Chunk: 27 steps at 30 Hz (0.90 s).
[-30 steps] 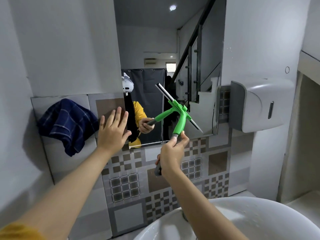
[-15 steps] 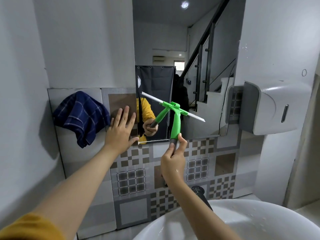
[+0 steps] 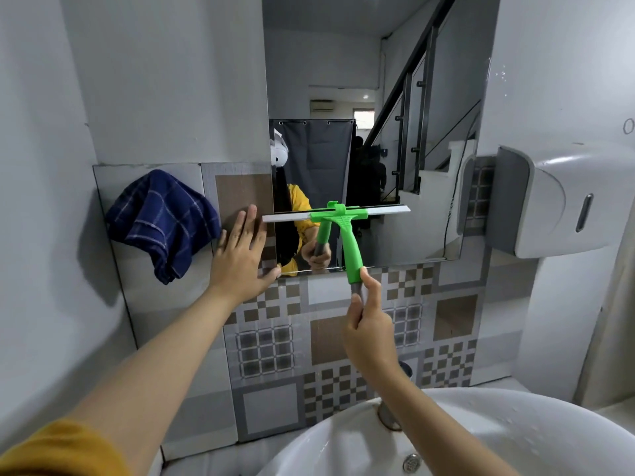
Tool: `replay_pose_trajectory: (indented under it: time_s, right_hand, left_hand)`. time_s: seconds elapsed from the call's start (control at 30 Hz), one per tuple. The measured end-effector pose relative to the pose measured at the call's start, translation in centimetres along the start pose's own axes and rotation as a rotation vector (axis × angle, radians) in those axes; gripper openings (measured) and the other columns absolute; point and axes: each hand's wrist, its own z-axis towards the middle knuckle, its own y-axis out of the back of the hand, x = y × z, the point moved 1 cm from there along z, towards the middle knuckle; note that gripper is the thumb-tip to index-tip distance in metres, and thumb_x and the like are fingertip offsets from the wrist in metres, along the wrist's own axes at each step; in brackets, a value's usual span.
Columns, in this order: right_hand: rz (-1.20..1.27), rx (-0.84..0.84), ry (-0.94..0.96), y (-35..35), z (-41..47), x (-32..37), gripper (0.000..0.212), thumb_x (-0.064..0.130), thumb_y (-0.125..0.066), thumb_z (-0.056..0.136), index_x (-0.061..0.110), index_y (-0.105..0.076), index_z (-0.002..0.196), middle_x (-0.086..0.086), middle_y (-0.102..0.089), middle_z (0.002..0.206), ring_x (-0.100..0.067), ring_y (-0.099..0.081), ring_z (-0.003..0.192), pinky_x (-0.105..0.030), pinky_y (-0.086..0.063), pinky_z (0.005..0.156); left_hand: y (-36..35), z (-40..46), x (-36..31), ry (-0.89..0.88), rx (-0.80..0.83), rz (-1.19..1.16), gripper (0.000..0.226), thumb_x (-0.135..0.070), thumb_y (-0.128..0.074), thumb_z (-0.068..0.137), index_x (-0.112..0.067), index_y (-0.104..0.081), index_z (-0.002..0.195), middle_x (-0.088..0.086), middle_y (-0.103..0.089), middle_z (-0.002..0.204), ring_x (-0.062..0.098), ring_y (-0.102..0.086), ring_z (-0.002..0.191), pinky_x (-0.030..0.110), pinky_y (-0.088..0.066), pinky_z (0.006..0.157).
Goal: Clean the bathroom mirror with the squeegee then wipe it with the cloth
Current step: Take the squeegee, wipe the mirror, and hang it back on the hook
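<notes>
The mirror hangs on the wall above the sink. A green squeegee with a white blade lies level against the lower part of the glass. My right hand grips the grey end of its handle, just under the mirror's bottom edge. My left hand rests flat with fingers spread on the tiled wall at the mirror's lower left corner. A dark blue checked cloth hangs on the wall to the left of that hand.
A white and grey dispenser juts from the wall right of the mirror. The white sink sits below, with its tap partly hidden behind my right forearm. Patterned tiles cover the wall under the mirror.
The squeegee blade has turned from a steep tilt to level on the glass. My left hand has stayed flat on the wall by the mirror's corner.
</notes>
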Motion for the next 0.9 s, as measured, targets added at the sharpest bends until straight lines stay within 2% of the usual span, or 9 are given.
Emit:
replay_pose_trajectory:
  time_s: [0.2,0.37,0.5,0.6,0.7,0.83,0.9]
  right_hand:
    - [-0.177,0.046,0.118,3.2,0.7,-3.4,0.043,0.023,-0.036,0.100,0.026,-0.024,0.141,0.004,-0.048,0.054,-0.009,-0.040,0.037,-0.026,-0.036,0.035]
    - [-0.273,0.042,0.232,5.6,1.6,-5.0,0.048,0.016,-0.043,0.098,0.036,-0.019,0.134,0.000,-0.055,0.058,-0.015,-0.048,0.038,-0.035,-0.044,0.033]
    - [-0.360,0.049,0.297,7.4,2.4,-6.2,0.048,0.014,-0.048,0.096,0.021,-0.027,0.139,0.013,-0.045,0.057,-0.002,-0.036,0.033,-0.014,-0.028,0.033]
    - [-0.392,0.066,0.337,9.0,3.0,-7.3,0.048,0.013,-0.050,0.096,0.020,-0.029,0.138,0.005,-0.053,0.060,-0.002,-0.038,0.034,-0.015,-0.029,0.032]
    - [-0.417,0.067,0.354,10.7,3.6,-8.9,0.046,0.012,-0.049,0.095,0.020,-0.030,0.136,0.006,-0.051,0.059,-0.002,-0.035,0.033,-0.014,-0.026,0.034]
    - [-0.450,0.062,0.311,13.6,4.3,-11.7,0.048,0.008,-0.050,0.095,0.018,-0.030,0.137,0.005,-0.048,0.053,-0.007,-0.037,0.032,-0.021,-0.030,0.030]
    - [-0.469,0.051,0.280,15.2,4.3,-13.1,0.047,0.008,-0.051,0.095,0.017,-0.032,0.136,0.005,-0.047,0.052,-0.006,-0.037,0.033,-0.020,-0.029,0.031]
  left_hand:
    - [-0.1,0.1,-0.2,0.007,0.026,0.018,0.107,-0.066,-0.056,0.074,-0.013,0.000,0.148,0.009,0.011,0.156,0.025,0.011,0.143,0.047,-0.004,0.109]
    - [-0.3,0.1,-0.1,0.021,0.029,-0.010,0.108,-0.066,-0.057,0.073,-0.016,0.004,0.148,0.006,0.016,0.155,0.022,0.015,0.142,0.047,-0.003,0.111]
    - [-0.4,0.1,-0.1,0.016,0.022,-0.008,0.108,-0.066,-0.058,0.072,-0.015,0.000,0.148,0.008,0.011,0.156,0.024,0.010,0.143,0.049,-0.007,0.110]
    - [-0.5,0.1,-0.2,0.023,0.019,-0.006,0.109,-0.065,-0.059,0.072,-0.016,0.001,0.148,0.008,0.012,0.156,0.025,0.009,0.143,0.050,-0.010,0.110]
    - [-0.6,-0.1,-0.3,0.039,0.017,-0.016,0.110,-0.065,-0.060,0.072,-0.017,0.004,0.148,0.006,0.013,0.156,0.024,0.010,0.143,0.051,-0.010,0.110]
    - [-0.7,-0.3,-0.6,0.072,0.020,-0.029,0.109,-0.063,-0.059,0.073,-0.020,0.008,0.148,0.005,0.016,0.156,0.023,0.011,0.143,0.053,-0.011,0.112]
    - [-0.8,-0.3,-0.8,0.086,0.022,-0.041,0.109,-0.062,-0.060,0.073,-0.021,0.009,0.147,0.005,0.016,0.156,0.023,0.011,0.143,0.056,-0.013,0.113]
